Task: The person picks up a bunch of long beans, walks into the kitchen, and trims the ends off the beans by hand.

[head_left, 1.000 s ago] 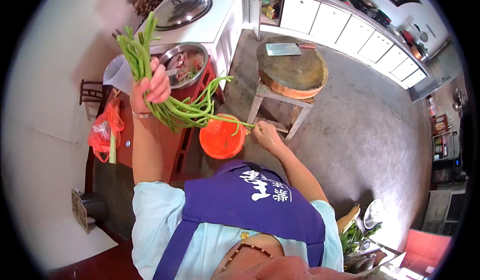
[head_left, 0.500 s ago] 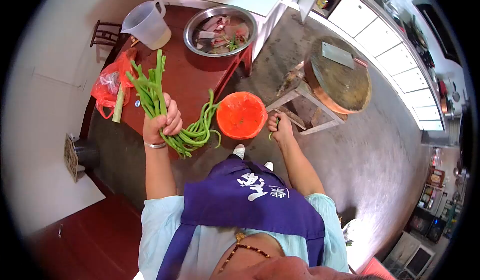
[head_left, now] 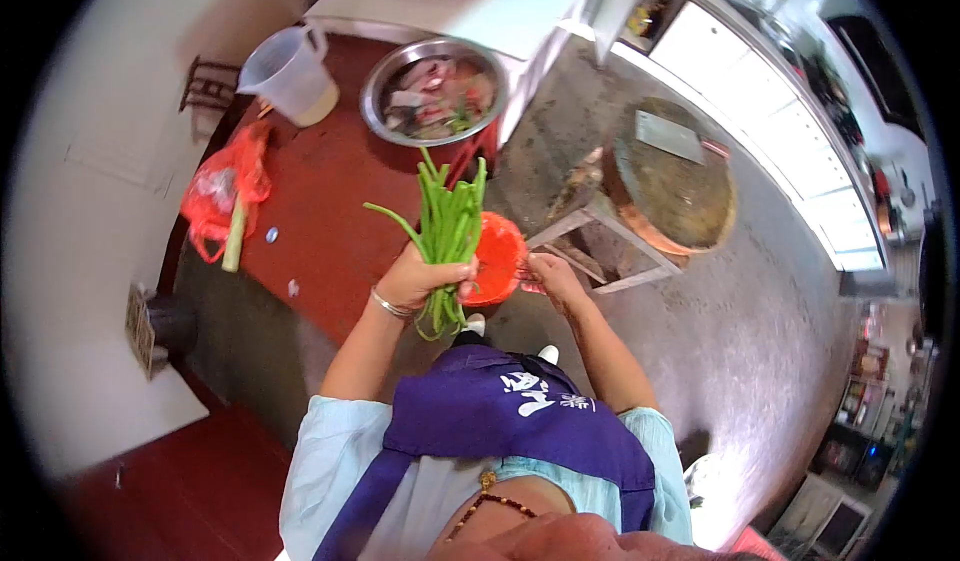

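A bunch of long green beans [head_left: 448,223] stands upright in my left hand [head_left: 428,279], whose fingers are wrapped round its lower part. Some bean ends hang below the fist. Behind the bunch and partly hidden by it is a red plastic bucket [head_left: 498,261]. My right hand [head_left: 560,283] is at the bucket's right edge, thumb and fingers closed there on its rim or handle; which of the two is blurred.
A red table [head_left: 310,201] carries a plastic jug [head_left: 292,79], a steel basin of meat in liquid [head_left: 375,121] and a red bag [head_left: 215,196]. A cleaver [head_left: 668,138] lies on a round chopping block [head_left: 680,196] on a wooden stand [head_left: 628,279].
My left hand has brought the green beans rightward off the table's edge to in front of the bucket. My right hand has come to the bucket's edge; the green piece in it no longer shows.
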A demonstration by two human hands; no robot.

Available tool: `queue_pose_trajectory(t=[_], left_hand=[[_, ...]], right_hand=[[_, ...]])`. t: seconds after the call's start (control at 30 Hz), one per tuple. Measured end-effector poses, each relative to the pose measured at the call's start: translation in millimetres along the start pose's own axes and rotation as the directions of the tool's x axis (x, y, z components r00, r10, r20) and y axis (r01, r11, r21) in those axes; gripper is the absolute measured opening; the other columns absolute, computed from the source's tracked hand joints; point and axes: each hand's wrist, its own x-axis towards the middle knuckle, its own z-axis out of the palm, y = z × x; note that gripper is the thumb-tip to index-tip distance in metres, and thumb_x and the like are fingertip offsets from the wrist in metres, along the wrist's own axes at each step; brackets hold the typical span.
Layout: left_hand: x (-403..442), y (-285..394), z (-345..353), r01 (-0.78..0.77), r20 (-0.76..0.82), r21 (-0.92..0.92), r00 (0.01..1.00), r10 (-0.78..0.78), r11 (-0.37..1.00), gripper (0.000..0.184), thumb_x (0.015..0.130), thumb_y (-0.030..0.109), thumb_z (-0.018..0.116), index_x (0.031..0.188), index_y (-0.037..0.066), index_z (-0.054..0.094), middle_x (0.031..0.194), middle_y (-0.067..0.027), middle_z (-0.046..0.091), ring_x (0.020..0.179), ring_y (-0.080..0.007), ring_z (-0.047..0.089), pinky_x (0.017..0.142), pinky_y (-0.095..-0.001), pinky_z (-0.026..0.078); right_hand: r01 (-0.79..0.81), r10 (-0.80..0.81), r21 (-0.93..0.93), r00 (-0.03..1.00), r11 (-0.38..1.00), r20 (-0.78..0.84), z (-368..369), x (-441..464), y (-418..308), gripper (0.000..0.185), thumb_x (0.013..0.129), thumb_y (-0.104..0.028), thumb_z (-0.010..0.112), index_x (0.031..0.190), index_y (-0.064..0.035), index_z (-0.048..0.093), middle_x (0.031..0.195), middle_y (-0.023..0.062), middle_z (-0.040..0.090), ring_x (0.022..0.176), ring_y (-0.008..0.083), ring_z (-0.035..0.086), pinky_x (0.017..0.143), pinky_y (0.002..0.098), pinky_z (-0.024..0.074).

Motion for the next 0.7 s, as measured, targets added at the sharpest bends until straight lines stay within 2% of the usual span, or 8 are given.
queue_pose_trajectory(t=[0.13,0.23,0.27,0.33,0.43,0.53,0.63,0.7], left_hand=[[76.7,-45.2,102.1,0.114,0.174,0.112,0.976,-0.133,0.987,0.019,0.082,0.01,0.068,0.094,0.001,0.057,0.077,-0.0062,0.062,0.06,-0.0134,0.06,0.055,-0.0267,0.05],[133.9,-102.0,208.4,0.081,0.31,0.216,0.939,-0.147,0.973,0.017,0.082,0.01,0.068,0.093,0.002,0.058,0.077,-0.006,0.062,0.062,-0.0131,0.061,0.056,-0.0265,0.05],[154.3,-115.6,240.8,0.053,0.402,0.215,0.905,-0.138,0.975,0.017,0.083,0.008,0.068,0.096,0.002,0.058,0.077,-0.0062,0.062,0.062,-0.0139,0.06,0.056,-0.0269,0.049],[182.2,-146.5,312.7,0.083,0.464,0.266,0.862,-0.203,0.96,0.017,0.085,0.005,0.065,0.099,0.002,0.057,0.076,-0.006,0.061,0.062,-0.0147,0.061,0.056,-0.0273,0.05],[222.3,-201.3,424.7,0.089,0.575,0.236,0.79,-0.213,0.968,0.026,0.085,0.002,0.065,0.108,0.003,0.054,0.08,-0.0057,0.061,0.064,-0.0149,0.061,0.056,-0.028,0.051],[256.5,-237.6,525.5,0.118,0.657,0.215,0.717,-0.233,0.969,0.033,0.083,0.002,0.068,0.112,0.003,0.053,0.08,-0.0045,0.061,0.062,-0.0139,0.06,0.055,-0.027,0.05],[283.0,-262.8,552.5,0.128,0.724,0.285,0.621,-0.301,0.95,0.026,0.083,0.002,0.068,0.106,0.003,0.056,0.079,-0.0033,0.06,0.061,-0.0126,0.058,0.055,-0.0253,0.048],[294.5,-263.7,556.9,0.029,0.744,0.306,0.617,-0.258,0.952,0.023,0.083,0.002,0.067,0.104,0.002,0.057,0.077,-0.0026,0.06,0.061,-0.012,0.058,0.055,-0.0251,0.048]], right_hand=[[0.269,-0.283,0.185,0.958,0.945,0.054,-65.2,-102.3,-66.8,0.042,0.099,-0.032,0.049,0.125,-0.0001,0.055,0.116,0.0103,0.062,0.102,0.0184,0.061,0.087,0.0316,0.0484],[0.581,-0.58,0.161,0.813,0.798,-0.059,-153.8,-178.5,-90.3,0.045,0.098,-0.033,0.05,0.128,0.0011,0.052,0.116,0.0103,0.061,0.102,0.0177,0.059,0.088,0.0323,0.0475],[0.659,-0.651,0.017,0.747,0.752,-0.138,-177.1,-203.3,-107.1,0.047,0.098,-0.033,0.052,0.129,0.0021,0.05,0.112,0.0087,0.062,0.1,0.0178,0.059,0.088,0.0323,0.0472],[0.625,-0.634,-0.119,0.743,0.772,-0.212,-244.6,-240.0,-108.9,0.046,0.097,-0.032,0.053,0.127,0.0021,0.05,0.109,0.0067,0.062,0.096,0.0152,0.058,0.086,0.032,0.0471],[0.633,-0.579,0.018,0.719,0.774,-0.385,-346.4,-287.6,-89.7,0.038,0.097,-0.028,0.053,0.122,0.0002,0.053,0.103,0.0042,0.062,0.091,0.0123,0.057,0.084,0.0293,0.0468],[0.678,-0.559,0.234,0.718,0.697,-0.416,-439.7,-341.9,-78.8,0.031,0.097,-0.025,0.054,0.117,-0.0016,0.056,0.101,0.0025,0.062,0.088,0.0102,0.057,0.081,0.0265,0.0464],[0.721,-0.567,0.25,0.673,0.647,-0.474,-482.2,-354.5,-59.1,0.028,0.096,-0.018,0.052,0.12,-0.0021,0.055,0.106,0.0024,0.062,0.093,0.0096,0.055,0.082,0.0255,0.0445],[0.742,-0.594,0.284,0.662,0.608,-0.458,-486.4,-356.8,-60.6,0.033,0.094,-0.013,0.052,0.125,-0.0011,0.052,0.113,0.0051,0.061,0.103,0.0107,0.053,0.09,0.0265,0.0422]])
